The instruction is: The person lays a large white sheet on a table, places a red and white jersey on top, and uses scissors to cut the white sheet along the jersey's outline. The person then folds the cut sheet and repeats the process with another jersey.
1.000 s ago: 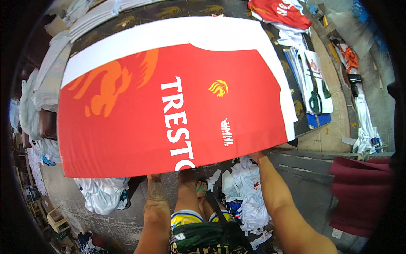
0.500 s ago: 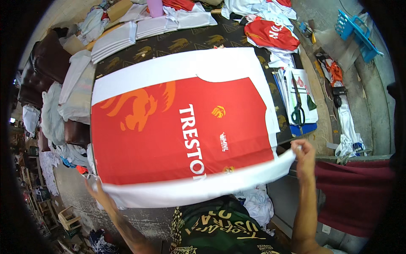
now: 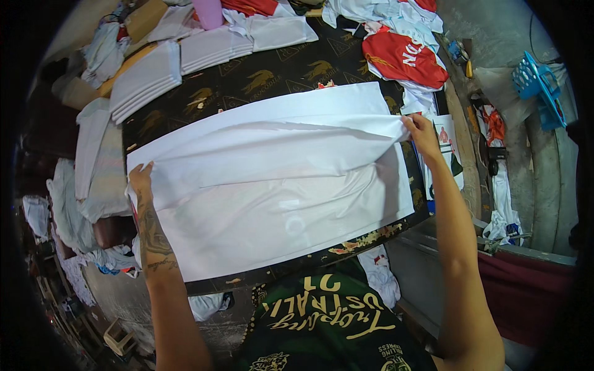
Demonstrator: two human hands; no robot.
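Note:
A large fabric sheet [image 3: 272, 179] lies across the dark patterned table [image 3: 260, 77], its plain white back facing up and its near half folded over toward the far edge. My left hand [image 3: 141, 179] grips the fold at the sheet's left edge. My right hand [image 3: 419, 131] pinches the fold at the right edge. The red printed side is hidden underneath.
Stacks of folded white cloth [image 3: 148, 74] sit at the table's far left. A red and white garment [image 3: 402, 55] lies at the far right, papers [image 3: 448, 154] beside it. A blue plastic basket [image 3: 539, 83] stands at right. White cloth piles [image 3: 68, 204] lie on the floor at left.
The sheet was held up with its red printed face showing; both hands have carried its near edge forward over the table, folding it so only white shows.

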